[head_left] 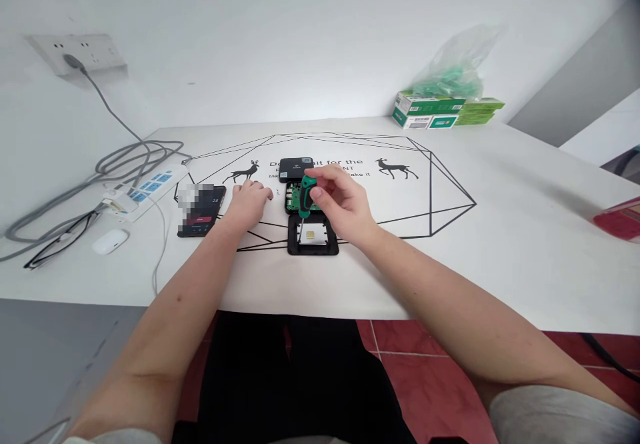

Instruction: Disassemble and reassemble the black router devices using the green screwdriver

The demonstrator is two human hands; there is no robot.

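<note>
Green circuit board [293,199], taken as the reference, lies on the bench [400,277] in front of the person, partly hidden by the grip above it. A black cover [294,170] sits just beyond the board, and a black frame [313,251] just on its near side, with a silver plate [320,232] inside bearing a gold-coloured square. This column arrangement presumably keeps every part within easy reach. Right hand [345,207], to the right of the board, is closed on the green-and-black handle of a screwdriver [307,199], thumb and fingers pinching it from the side. The tool is held steeply, slightly tilted, its shaft running down to the plate's left part; the grip appears chosen for fine aim. Contact at the tip cannot be confirmed. Left hand [249,205], left of the board, rests on the bench, fingers loosely bent and parted, nothing seen in its grasp, apparently for support. The hands are apart. Farther left of the board lies a smartphone [214,214], near the left hand.
</note>
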